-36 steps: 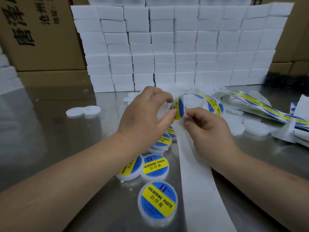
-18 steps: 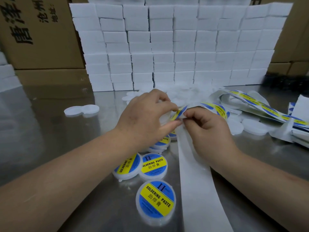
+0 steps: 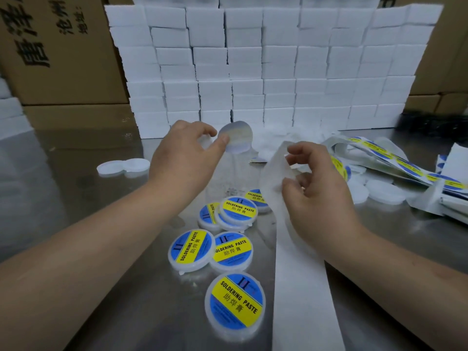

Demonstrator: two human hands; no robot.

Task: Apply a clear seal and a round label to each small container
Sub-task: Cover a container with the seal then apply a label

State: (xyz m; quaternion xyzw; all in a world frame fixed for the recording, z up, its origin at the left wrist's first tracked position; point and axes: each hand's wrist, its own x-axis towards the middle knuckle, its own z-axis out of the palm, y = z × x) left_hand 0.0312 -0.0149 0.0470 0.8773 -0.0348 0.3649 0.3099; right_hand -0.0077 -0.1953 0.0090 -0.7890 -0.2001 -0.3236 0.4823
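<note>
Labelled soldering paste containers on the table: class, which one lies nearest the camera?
The lone container at bottom centre, left of the white backing strip; the others cluster farther back.

A: What is the person wearing on the arms?
B: Nothing that shows. Both forearms are bare from the near edge of the view up to the wrists, no sleeve or cuff in sight.
A: And the hands?
B: The left hand (image 3: 182, 153) and right hand (image 3: 321, 183) are bare: no gloves, rings, watch or bands. Fingernails short and plain.
</note>
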